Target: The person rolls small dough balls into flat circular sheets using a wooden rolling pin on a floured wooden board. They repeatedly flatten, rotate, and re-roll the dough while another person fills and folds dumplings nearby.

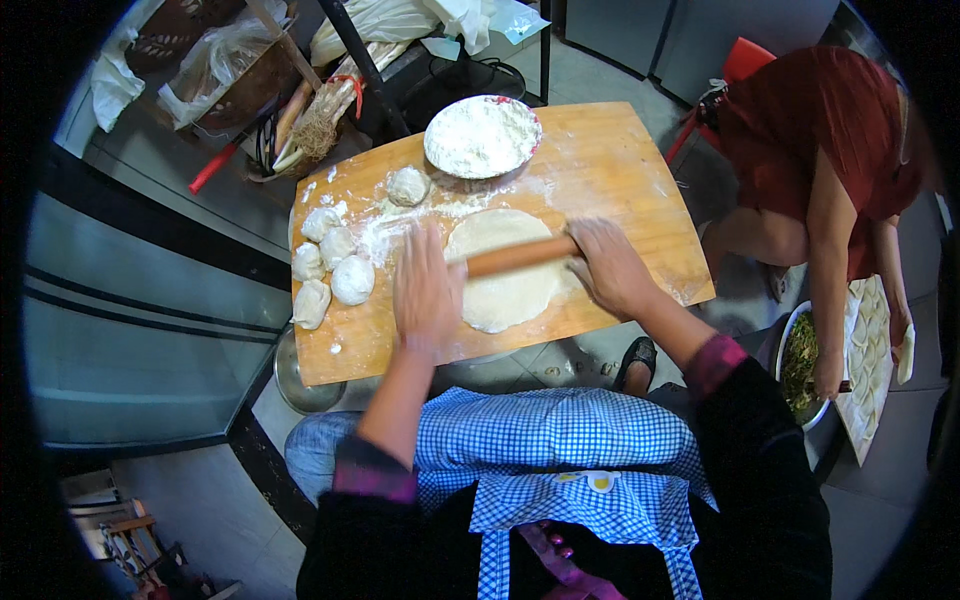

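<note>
A wooden rolling pin (521, 256) lies across a flat round sheet of dough (504, 304), blurred by motion. My left hand (427, 289) rests on the pin's left end, its fingers pointing away from me. Around the right end, my right hand (606, 262) is curled. Both hands are a little blurred. Under the dough is a floured wooden board (622, 180). Several dough balls (352, 280) are grouped left of my left hand, and a separate dough ball (408, 186) sits farther back. Behind the sheet stands a bowl of white flour (482, 136).
At the right, another person in red (847, 150) bends over a bowl of chopped green filling (801, 360), beside a board of shaped dumplings (870, 352). A metal basin (300, 375) is below the board's left corner. Leeks (322, 124) and a basket (240, 90) stand back left.
</note>
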A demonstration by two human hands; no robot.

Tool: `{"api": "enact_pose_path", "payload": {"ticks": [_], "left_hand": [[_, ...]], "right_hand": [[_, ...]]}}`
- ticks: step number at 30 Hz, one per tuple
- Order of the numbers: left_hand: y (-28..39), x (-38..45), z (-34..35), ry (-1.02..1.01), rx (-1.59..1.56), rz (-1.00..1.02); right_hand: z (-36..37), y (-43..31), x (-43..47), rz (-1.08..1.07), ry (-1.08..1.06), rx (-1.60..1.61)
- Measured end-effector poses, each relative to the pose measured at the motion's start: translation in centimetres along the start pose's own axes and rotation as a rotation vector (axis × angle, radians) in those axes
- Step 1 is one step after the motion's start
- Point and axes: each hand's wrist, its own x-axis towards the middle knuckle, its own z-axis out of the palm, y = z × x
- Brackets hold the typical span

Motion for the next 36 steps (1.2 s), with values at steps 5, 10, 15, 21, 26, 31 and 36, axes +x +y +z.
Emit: {"api": "enact_pose_path", "payload": {"ticks": [5, 10, 15, 21, 26, 31, 36], "left_hand": [[2.3, -9.9, -1.5, -0.114, -0.115, -0.013], [-1.8, 2.1, 1.0, 0.115, -0.262, -0.296], [-3.1, 6.5, 0.9, 0.124, -0.015, -0.198], [1.8, -7.8, -1.3, -0.072, -0.08, 0.016], [-1.7, -2.6, 0.9, -0.019, -0.244, -0.144], [-3.2, 7.4, 0.8, 0.163, -0.033, -0.198], [-0.6, 0.5, 0.2, 0.072, -0.044, -0.081]], "right_hand": [[-2.7, -2.6, -3.5, -0.09, -0.113, 0.014], [-0.3, -1.0, 4.7, -0.065, -0.03, -0.057], [1.8, 0.3, 6.0, -0.053, 0.088, -0.009], [-3.7, -2.0, -3.6, -0.069, -0.204, 0.0], [-2.2, -2.5, 1.4, -0.048, -0.135, -0.091], [1.0, 0.3, 7.2, -0.027, 0.015, -0.065], [0.1, 0.1, 0.8, -0.019, -0.004, -0.081]]}}
